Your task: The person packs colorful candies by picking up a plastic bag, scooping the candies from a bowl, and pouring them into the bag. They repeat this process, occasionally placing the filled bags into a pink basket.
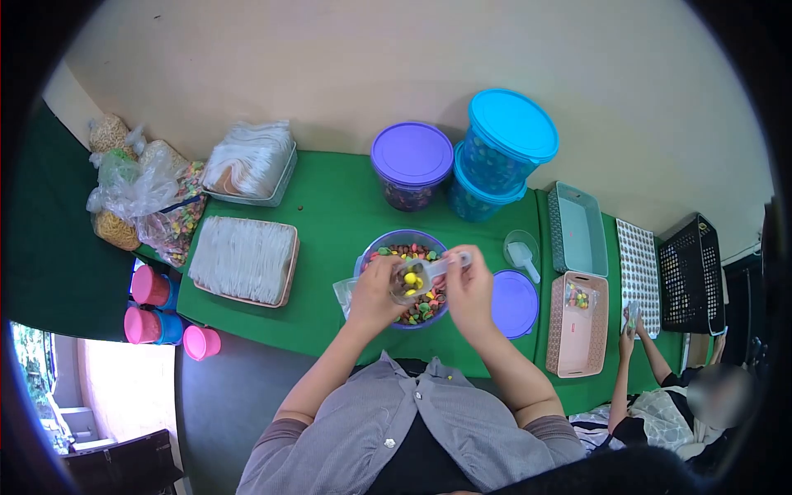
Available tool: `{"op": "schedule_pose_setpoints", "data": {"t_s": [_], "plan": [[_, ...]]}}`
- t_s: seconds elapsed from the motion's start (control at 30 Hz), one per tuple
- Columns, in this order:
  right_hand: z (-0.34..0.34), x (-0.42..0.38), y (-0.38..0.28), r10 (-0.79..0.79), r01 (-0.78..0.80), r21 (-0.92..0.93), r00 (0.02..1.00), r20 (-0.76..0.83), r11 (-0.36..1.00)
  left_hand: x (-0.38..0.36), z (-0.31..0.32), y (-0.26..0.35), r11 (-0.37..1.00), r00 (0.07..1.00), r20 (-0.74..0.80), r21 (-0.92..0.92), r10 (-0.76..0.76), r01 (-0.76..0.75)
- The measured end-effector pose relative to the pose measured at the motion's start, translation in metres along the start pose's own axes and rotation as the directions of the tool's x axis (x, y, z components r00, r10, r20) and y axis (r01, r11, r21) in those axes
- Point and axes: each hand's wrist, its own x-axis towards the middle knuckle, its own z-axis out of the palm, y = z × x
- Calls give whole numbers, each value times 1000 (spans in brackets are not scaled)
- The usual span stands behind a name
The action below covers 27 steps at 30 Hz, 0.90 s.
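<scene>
My left hand (375,290) is closed around a small clear cup (398,290) above the bowl. Yellow and brown candies show in or through it. My right hand (470,290) grips the handle of a translucent scoop (439,267), whose head meets the cup; where one ends and the other begins is hard to make out. Beneath both hands is a purple-rimmed tub (360,262) of multicoloured candies. A clear plastic bag (343,295) sticks out beside my left hand; whether my fingers hold it is hidden.
A purple lid (513,305) and a clear dish with another scoop (521,254) lie at right. Lidded tubs (412,157) stand behind. Baskets of white packets (243,260) are at left. A pink basket (576,351) holds a candy packet. A co-worker's hands (634,326) handle a packet at far right.
</scene>
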Motion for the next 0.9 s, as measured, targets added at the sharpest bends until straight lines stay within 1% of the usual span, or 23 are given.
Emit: {"op": "schedule_pose_setpoints", "data": {"t_s": [0.03,0.07,0.13,0.2,0.23,0.3,0.33,0.4,0.43,0.47,0.5,0.53,0.57,0.6,0.63,0.67,0.7,0.73,0.77,0.8,0.83,0.87,0.9], "plan": [[6,-7,-14,-171,189,-257,981,89,948,0,2,6,999,1000,-21,-47,11,-12],[11,-15,-27,-305,373,-475,927,217,797,0,3,10,995,999,-42,-93,21,-25],[12,-26,-45,-282,368,-510,929,240,777,-1,5,13,992,996,-77,-117,39,-48],[8,-29,-55,-491,516,-500,849,195,695,-1,-1,18,970,979,-201,-234,22,-70],[4,-27,-55,-491,520,-496,848,200,695,-1,-1,18,970,978,-206,-232,19,-68],[-5,-18,-52,-430,413,-136,893,-134,901,2,-1,18,828,872,-482,-521,-84,-208],[-11,-10,-46,-429,413,-135,894,-131,901,3,-4,10,828,871,-484,-521,-86,-208],[-24,9,-19,-257,243,-99,950,-176,965,4,-18,-11,611,951,-215,-791,-223,-35],[-29,15,6,-122,125,15,986,-109,992,8,-31,-2,517,962,-160,-856,-220,-24],[-34,19,37,-126,129,15,986,-110,992,10,-35,-4,517,963,-161,-856,-216,-27],[-39,19,69,48,-47,38,998,-45,998,10,-37,-7,456,953,-105,-889,-283,38],[-42,16,85,220,-221,49,975,25,974,11,-39,-8,390,937,-45,-915,-345,100],[-43,12,85,216,-217,51,976,25,975,11,-39,-7,392,938,-47,-915,-342,97],[-43,8,84,208,-190,-262,977,42,946,9,-40,-6,352,935,-25,-930,-355,108],[-42,6,83,205,-140,-548,977,59,825,7,-41,-5,311,930,-2,-943,-367,121],[-43,5,81,206,-141,-547,977,60,825,5,-40,-6,312,930,-2,-942,-368,121],[-40,3,70,-112,167,-790,986,124,590,3,-38,-7,398,923,-19,-906,-384,147],[-38,1,57,-374,375,-905,883,283,200,2,-37,-6,480,917,-36,-860,-398,174],[-34,0,42,-376,373,-906,883,280,201,1,-35,-3,480,918,-35,-859,-395,174],[-28,-1,25,-299,358,-771,927,227,526,1,-33,4,478,918,-42,-863,-393,165],[-23,-3,12,-203,283,-548,958,203,787,0,-30,9,475,919,-48,-866,-392,157],[-17,-7,4,-204,282,-548,958,200,788,-1,-26,14,476,920,-46,-865,-390,158],[-10,-12,-2,-120,180,-262,966,231,948,-3,-21,18,493,927,-49,-857,-371,152]]}}
